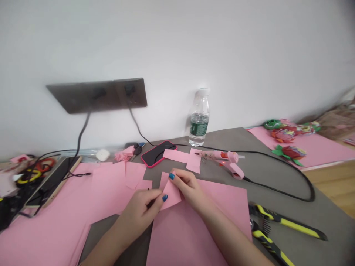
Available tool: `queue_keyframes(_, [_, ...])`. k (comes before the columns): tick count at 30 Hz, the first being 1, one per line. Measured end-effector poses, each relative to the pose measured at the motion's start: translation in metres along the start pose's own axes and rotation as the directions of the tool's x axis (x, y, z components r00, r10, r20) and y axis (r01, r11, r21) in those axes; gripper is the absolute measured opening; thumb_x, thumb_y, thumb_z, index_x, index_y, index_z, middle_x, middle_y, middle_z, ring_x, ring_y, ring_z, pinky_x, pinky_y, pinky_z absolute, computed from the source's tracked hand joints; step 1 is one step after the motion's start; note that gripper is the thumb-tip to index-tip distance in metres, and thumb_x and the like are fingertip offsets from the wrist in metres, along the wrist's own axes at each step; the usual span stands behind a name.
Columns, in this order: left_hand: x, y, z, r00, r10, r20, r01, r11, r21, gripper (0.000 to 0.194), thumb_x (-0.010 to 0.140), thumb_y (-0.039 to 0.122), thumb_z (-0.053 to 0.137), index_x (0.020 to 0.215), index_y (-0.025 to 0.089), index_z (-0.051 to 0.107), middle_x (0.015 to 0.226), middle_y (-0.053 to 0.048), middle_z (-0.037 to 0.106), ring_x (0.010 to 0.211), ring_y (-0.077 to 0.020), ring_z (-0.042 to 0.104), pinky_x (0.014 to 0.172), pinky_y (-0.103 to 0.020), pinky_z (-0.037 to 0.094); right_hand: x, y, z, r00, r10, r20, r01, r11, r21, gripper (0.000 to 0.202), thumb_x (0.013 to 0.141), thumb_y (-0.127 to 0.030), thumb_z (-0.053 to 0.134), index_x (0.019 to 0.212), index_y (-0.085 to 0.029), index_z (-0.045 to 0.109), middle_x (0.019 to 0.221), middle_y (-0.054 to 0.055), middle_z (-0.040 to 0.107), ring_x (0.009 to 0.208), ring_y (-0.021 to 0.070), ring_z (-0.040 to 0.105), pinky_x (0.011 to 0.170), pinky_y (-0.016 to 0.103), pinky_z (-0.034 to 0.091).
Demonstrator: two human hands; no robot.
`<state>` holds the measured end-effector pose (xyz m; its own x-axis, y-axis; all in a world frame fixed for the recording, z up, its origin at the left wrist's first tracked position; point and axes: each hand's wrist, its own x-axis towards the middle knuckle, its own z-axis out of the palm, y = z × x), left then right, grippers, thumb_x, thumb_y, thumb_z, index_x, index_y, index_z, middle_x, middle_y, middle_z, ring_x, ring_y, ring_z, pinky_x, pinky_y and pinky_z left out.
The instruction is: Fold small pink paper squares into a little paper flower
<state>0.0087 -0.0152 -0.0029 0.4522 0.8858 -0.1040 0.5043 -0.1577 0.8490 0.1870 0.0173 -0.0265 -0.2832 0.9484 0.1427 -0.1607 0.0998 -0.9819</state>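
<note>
Between my two hands is a small square of pink paper (172,195), held above a larger pink sheet (199,229). My left hand (145,207) pinches its lower left edge between thumb and fingers. At its upper edge, my right hand (187,186) grips it, thumb on top and the fingers behind. The paper looks partly folded or bent, though the fingers hide part of it. Just beyond the hands, a pink hot glue gun (220,157) lies with its nozzle over small pink paper strips (177,156).
Yellow-black pliers (288,221) lie at the right. Behind stand a water bottle (199,122) and a red-cased phone (158,153). Pink sheets (55,221) cover the left, beside another phone (52,181). The glue gun's black cord (307,184) loops right. Paper flowers (290,153) rest at far right.
</note>
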Motion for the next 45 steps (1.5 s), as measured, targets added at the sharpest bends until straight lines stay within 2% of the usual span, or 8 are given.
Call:
queue_keyframes(8, [-0.004, -0.001, -0.003, 0.998, 0.022, -0.064, -0.025, 0.999, -0.041, 0.039, 0.096, 0.029, 0.038, 0.063, 0.022, 0.018, 0.061, 0.005, 0.017, 0.054, -0.0118, 0.021, 0.051, -0.029, 0.017, 0.005, 0.019, -0.011, 0.955, 0.174, -0.242, -0.103, 0.954, 0.283, 0.046, 0.089, -0.055, 0.06, 0.067, -0.02, 0.04, 0.065, -0.005, 0.03, 0.057, 0.0105, 0.023, 0.052, 0.024, 0.02])
queue_keyframes(14, [0.0, -0.004, -0.006, 0.978, 0.021, -0.206, -0.044, 0.993, -0.107, 0.031, 0.098, 0.039, 0.039, 0.075, 0.021, 0.046, 0.067, 0.004, 0.04, 0.059, -0.0134, 0.039, 0.056, -0.025, 0.029, 0.002, 0.008, -0.004, 0.994, 0.034, -0.102, -0.034, 0.999, 0.002, 0.048, 0.091, -0.054, 0.057, 0.063, -0.02, 0.038, 0.065, -0.005, 0.03, 0.059, 0.0109, 0.026, 0.054, 0.025, 0.022])
queue_keyframes(17, [0.003, -0.004, -0.004, 0.989, 0.011, -0.148, -0.018, 0.999, -0.047, 0.027, 0.096, 0.036, 0.046, 0.074, 0.021, 0.047, 0.067, 0.004, 0.04, 0.06, -0.0131, 0.04, 0.056, -0.025, 0.029, 0.0, 0.001, -0.001, 1.0, 0.0, -0.023, -0.001, 0.999, -0.036, 0.043, 0.096, -0.049, 0.052, 0.066, -0.019, 0.043, 0.066, -0.004, 0.035, 0.06, 0.0113, 0.031, 0.056, 0.024, 0.027])
queue_keyframes(23, [0.006, -0.009, -0.004, 0.962, 0.004, -0.274, -0.021, 0.998, -0.06, 0.033, 0.099, 0.038, 0.043, 0.071, 0.021, 0.047, 0.064, 0.005, 0.04, 0.058, -0.0127, 0.043, 0.055, -0.024, 0.034, -0.001, -0.002, 0.0, 0.986, 0.018, 0.168, -0.019, 1.0, 0.004, 0.026, 0.092, -0.041, 0.061, 0.082, -0.017, 0.058, 0.076, 0.0, 0.052, 0.072, 0.0146, 0.048, 0.066, 0.025, 0.039])
queue_keyframes(26, [0.006, -0.012, -0.002, 0.958, 0.006, -0.287, -0.045, 0.991, -0.127, 0.015, 0.097, 0.036, 0.049, 0.099, 0.023, 0.056, 0.082, 0.001, 0.059, 0.069, -0.0146, 0.056, 0.061, -0.024, 0.043, 0.0, 0.001, 0.0, 0.992, 0.061, 0.111, -0.059, 0.998, -0.014, 0.028, 0.09, -0.041, 0.063, 0.079, -0.016, 0.058, 0.071, 0.0, 0.052, 0.066, 0.0135, 0.047, 0.061, 0.024, 0.037])
queue_keyframes(30, [0.007, -0.011, 0.001, 0.951, 0.067, -0.303, -0.097, 0.992, -0.083, 0.048, 0.087, 0.027, 0.065, 0.132, 0.028, 0.048, 0.115, -0.005, 0.065, 0.087, -0.018, 0.064, 0.072, -0.027, 0.051, 0.001, 0.0, 0.001, 0.99, 0.068, 0.123, -0.069, 0.998, 0.005, 0.025, 0.088, -0.039, 0.065, 0.083, -0.015, 0.063, 0.073, -0.001, 0.052, 0.064, 0.0118, 0.043, 0.058, 0.023, 0.034])
queue_keyframes(38, [0.005, -0.01, -0.002, 0.942, -0.056, -0.331, 0.019, 0.993, -0.116, 0.03, 0.09, 0.043, 0.058, 0.095, 0.017, 0.073, 0.076, -0.004, 0.069, 0.065, -0.018, 0.061, 0.058, -0.026, 0.05, -0.002, -0.003, 0.0, 0.973, 0.146, 0.177, -0.154, 0.988, 0.031, 0.037, 0.074, -0.044, 0.076, 0.062, -0.016, 0.055, 0.059, -0.004, 0.038, 0.056, 0.0089, 0.029, 0.051, 0.023, 0.023])
queue_keyframes(45, [0.01, -0.007, -0.005, 0.928, -0.168, -0.331, 0.038, 0.93, -0.365, 0.028, 0.082, 0.042, 0.066, 0.085, 0.014, 0.071, 0.07, -0.003, 0.067, 0.07, -0.0201, 0.064, 0.064, -0.028, 0.054, 0.0, -0.002, -0.002, 0.997, 0.022, 0.076, -0.019, 0.999, -0.047, 0.041, 0.092, -0.048, 0.058, 0.066, -0.019, 0.045, 0.065, -0.003, 0.04, 0.06, 0.011, 0.035, 0.054, 0.024, 0.027])
